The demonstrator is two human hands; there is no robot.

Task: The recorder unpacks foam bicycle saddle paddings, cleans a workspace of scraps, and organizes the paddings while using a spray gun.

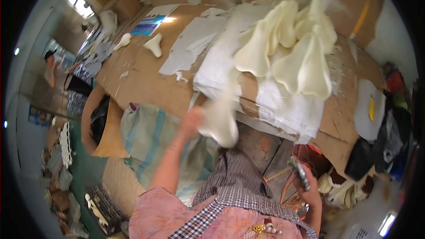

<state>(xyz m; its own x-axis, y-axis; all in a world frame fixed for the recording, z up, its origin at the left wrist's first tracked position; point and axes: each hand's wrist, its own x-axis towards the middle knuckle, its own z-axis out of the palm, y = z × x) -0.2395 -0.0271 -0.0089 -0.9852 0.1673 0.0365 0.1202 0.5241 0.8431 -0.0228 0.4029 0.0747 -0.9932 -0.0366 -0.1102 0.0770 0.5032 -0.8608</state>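
My left hand [193,119] is blurred by motion and grips the edge of a cream bicycle-saddle-shaped foam piece [221,121], which is smeared too. The piece hangs in front of the table's near edge, over my lap. Low on the right, my right hand [310,188] is closed around a silver-and-dark hand tool [301,175]; its exact kind does not show. Ahead on the table lies a pile of similar cream saddle-shaped pieces [305,64], overlapping one another on white sheeting [283,108]. Two smaller ones, a cream piece [154,45] and another cream piece [122,41], lie farther left.
Cardboard [177,90] covers the table. A striped sack [155,139] and a round bin [90,135] stand to the left. Orange cords [294,190] and a container of cream pieces [345,190] are low on the right. Another person [53,68] stands far left.
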